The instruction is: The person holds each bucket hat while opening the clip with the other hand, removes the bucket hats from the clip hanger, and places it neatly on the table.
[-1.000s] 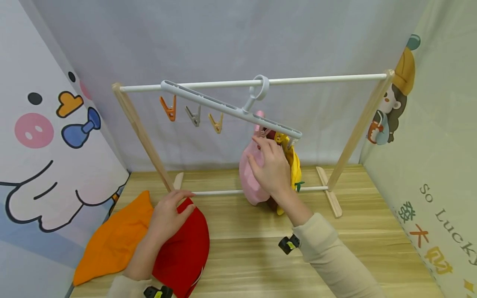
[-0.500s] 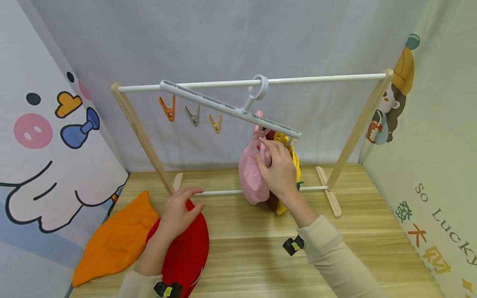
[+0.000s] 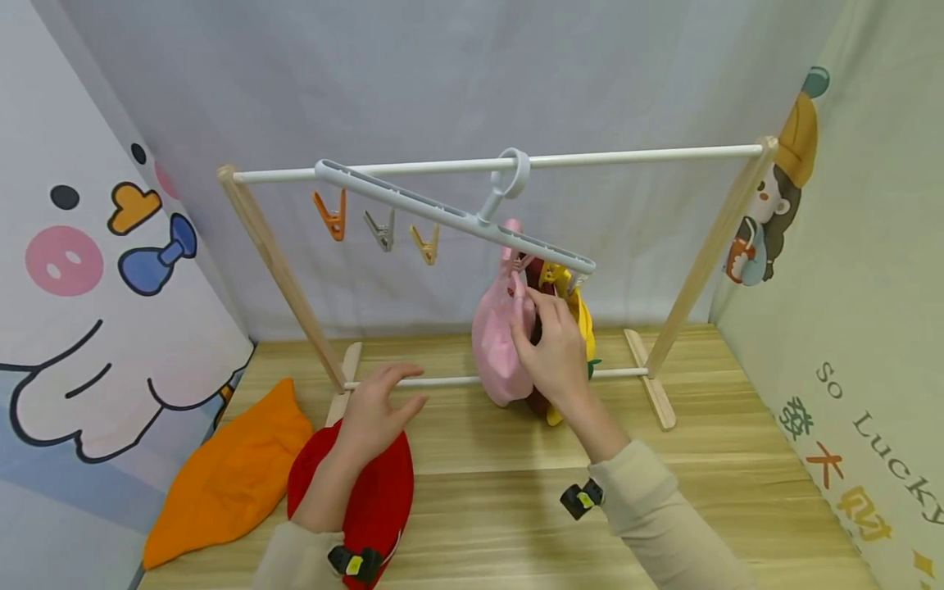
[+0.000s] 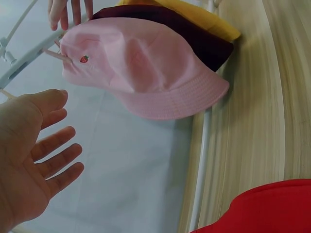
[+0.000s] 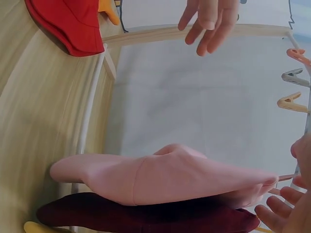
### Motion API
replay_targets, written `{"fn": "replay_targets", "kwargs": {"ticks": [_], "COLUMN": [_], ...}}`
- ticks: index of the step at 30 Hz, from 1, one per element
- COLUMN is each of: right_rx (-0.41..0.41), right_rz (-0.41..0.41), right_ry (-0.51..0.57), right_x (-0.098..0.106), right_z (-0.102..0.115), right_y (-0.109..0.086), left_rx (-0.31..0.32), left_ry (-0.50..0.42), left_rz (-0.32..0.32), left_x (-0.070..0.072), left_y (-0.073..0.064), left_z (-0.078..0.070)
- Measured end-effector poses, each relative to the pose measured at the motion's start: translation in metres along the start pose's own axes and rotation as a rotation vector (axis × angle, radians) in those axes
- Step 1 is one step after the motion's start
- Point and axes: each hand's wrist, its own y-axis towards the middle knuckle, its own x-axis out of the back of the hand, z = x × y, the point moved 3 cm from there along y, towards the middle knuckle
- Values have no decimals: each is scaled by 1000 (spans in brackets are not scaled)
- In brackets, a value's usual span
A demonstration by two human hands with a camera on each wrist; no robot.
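A pink bucket hat (image 3: 492, 352) with a small strawberry mark hangs from a pink clip (image 4: 57, 55) on the grey hanger (image 3: 413, 199). Behind it hang a dark maroon hat (image 4: 209, 46) and a yellow hat (image 3: 587, 324). My right hand (image 3: 556, 348) is beside the pink hat's upper edge, its fingers loosely bent and holding nothing. Over the red hat (image 3: 387, 483) on the table, my left hand (image 3: 376, 414) is raised, thumb and fingers spread with nothing between them. My left forearm covers part of the red hat.
The hanger's ring loops over the white top bar (image 3: 627, 156) of a wooden rack. Orange (image 3: 333, 220), grey (image 3: 381, 233) and tan (image 3: 425, 246) clips dangle from its left half. An orange hat (image 3: 229, 475) lies at the table's left. A white lower bar (image 3: 450, 381) spans the rack.
My right hand has drawn down and slightly right, away from the clip on the pink hat. My left hand has moved right and a little up, above the red hat.
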Motion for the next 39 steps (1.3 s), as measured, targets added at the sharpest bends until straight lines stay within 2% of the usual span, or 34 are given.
{"fn": "replay_targets", "kwargs": {"ticks": [9,15,26,35,39], "right_rx": [-54,-49,-74,-154,-163], "right_rz": [15,27,-46,-5,7], "right_ry": [-3,-8,-84,-123,-133], "right_x": [-4,-8,-15,-22,-24], "right_z": [-7,-11,-15,-19,-22], "right_y": [-14,-20,-29,-37,-39], "left_rx": [0,10,-5,7,9], "left_ry": [-6,-29,-50,-26,-11], "left_rz": [10,17,27,35,36], "left_x": [-6,-10,-11,-10,-10], "left_y": [8,10,18,25,27], "left_z": [-4,-4,-6,-10,-11]}}
